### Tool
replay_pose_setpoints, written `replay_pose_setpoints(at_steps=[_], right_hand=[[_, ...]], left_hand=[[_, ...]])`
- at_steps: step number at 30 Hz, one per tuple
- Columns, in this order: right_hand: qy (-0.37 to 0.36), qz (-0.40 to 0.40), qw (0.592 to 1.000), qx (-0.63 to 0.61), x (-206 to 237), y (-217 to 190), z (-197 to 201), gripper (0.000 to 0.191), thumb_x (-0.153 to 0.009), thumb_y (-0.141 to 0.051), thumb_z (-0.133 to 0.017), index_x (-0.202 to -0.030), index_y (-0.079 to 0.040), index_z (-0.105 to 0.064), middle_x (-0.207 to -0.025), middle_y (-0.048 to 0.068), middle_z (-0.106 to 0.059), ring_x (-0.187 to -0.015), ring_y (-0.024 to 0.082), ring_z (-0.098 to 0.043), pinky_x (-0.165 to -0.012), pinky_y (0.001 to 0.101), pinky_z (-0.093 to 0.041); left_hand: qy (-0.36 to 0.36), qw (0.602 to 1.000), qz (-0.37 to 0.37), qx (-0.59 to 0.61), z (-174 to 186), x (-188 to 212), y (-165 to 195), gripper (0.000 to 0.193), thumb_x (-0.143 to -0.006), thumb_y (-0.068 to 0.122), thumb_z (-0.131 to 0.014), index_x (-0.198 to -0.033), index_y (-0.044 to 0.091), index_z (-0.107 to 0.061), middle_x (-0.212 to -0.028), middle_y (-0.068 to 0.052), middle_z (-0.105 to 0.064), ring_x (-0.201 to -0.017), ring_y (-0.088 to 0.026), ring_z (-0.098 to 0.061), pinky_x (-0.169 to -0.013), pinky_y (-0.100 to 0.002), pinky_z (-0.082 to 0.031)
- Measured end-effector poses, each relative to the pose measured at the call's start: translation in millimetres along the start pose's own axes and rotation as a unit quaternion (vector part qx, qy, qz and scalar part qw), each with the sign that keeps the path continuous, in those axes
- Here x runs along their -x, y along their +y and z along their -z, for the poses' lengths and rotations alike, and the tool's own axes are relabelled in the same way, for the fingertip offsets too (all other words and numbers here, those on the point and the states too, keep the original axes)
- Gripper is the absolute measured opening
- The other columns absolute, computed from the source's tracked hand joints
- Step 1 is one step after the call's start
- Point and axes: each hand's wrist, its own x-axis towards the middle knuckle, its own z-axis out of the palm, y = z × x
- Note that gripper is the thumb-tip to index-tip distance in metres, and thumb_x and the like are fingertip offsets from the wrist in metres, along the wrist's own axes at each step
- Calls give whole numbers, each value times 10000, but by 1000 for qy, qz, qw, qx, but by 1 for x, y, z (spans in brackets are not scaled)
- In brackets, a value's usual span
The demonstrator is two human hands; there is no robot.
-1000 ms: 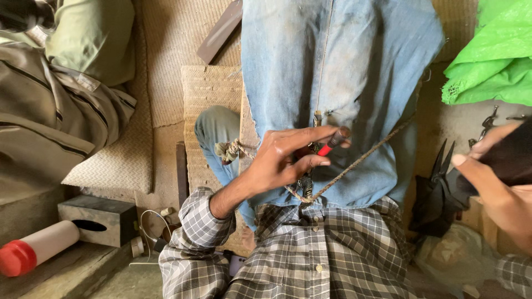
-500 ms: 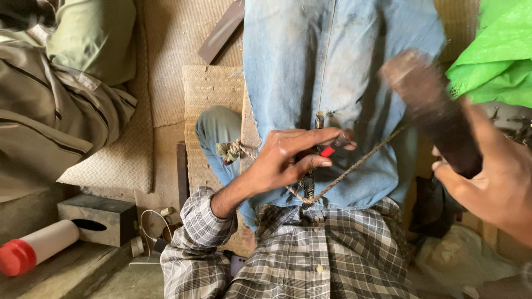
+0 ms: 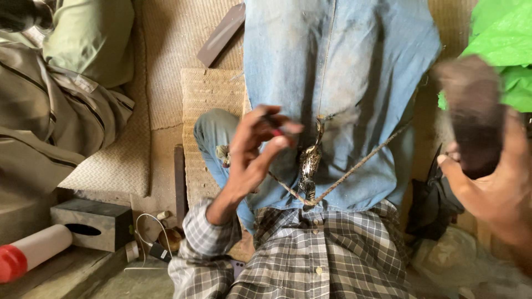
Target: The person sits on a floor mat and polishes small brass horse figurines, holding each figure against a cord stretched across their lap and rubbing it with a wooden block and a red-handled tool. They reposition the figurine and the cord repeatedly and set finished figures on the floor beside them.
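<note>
My left hand point(image 3: 257, 152) hovers over my lap in blue jeans point(image 3: 343, 72), its fingers pinched on a small thin tool with a red mark point(image 3: 275, 129). Just to its right a small shiny metal piece point(image 3: 308, 169) lies on the jeans, with a thin twisted cord point(image 3: 360, 166) looped round its lower end. My right hand point(image 3: 493, 191) is raised at the right edge and grips a dark brown, blurred blunt object point(image 3: 468, 113). Its exact kind is unclear.
A green plastic sheet point(image 3: 501, 44) lies at the top right, olive cloth bundles point(image 3: 66, 105) at the left. Woven mats point(image 3: 172, 61) cover the floor. A grey box point(image 3: 91, 221), a white bottle with a red cap point(image 3: 30, 252) and a white wire point(image 3: 147, 238) sit at the lower left.
My left hand lifted up and left off the lap, uncovering the shiny metal piece. My right hand swung in from the right edge with the dark object, which now sits a little further right.
</note>
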Motion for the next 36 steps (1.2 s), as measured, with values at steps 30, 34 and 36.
replay_pose_setpoints(at_steps=[30, 34, 36], right_hand=[[150, 61, 980, 112, -9, 25, -117, 220, -1054, -123, -700, -1256, -43, -728, -987, 164, -646, -835, 299, -632, -746, 395, -496], [199, 8, 978, 63, -14, 20, -115, 174, -1039, -66, -667, -1189, -8, -733, -1015, 131, -700, -900, 234, -654, -798, 351, -512], [197, -33, 980, 5, -36, 16, -112, 178, -1012, -1, -632, -1159, 14, -731, -1018, 106, -704, -930, 198, -646, -822, 328, -512]], left_hand=[[200, 918, -199, -280, -27, 99, -33, 134, -839, 36, -688, -971, 14, -695, -850, -130, -575, -716, -281, -619, -626, -392, -482], [191, 918, -186, -293, -24, 104, -29, 104, -852, 73, -723, -951, 45, -714, -832, -105, -574, -705, -268, -635, -614, -395, -493], [178, 910, -201, -316, -22, 105, -28, 119, -828, 105, -754, -928, 61, -706, -832, -107, -563, -715, -285, -626, -618, -409, -491]])
